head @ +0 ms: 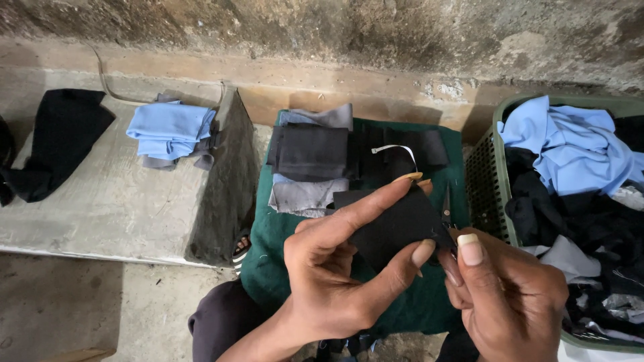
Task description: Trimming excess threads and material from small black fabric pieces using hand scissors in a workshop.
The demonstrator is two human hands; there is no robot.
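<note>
Black cloth piece (397, 224) upright between fingers (362, 208)

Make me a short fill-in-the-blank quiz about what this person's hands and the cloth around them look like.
1. Both hands, left hand and right hand, pinch a small piece of cloth coloured ____.
2. The folded pieces lie on a spread cloth coloured ____.
3. The basket of fabric stands on the person's ____ side.
4. On the concrete slab lies a folded stack coloured light ____.

Missing words: black, green, right, blue.
</note>
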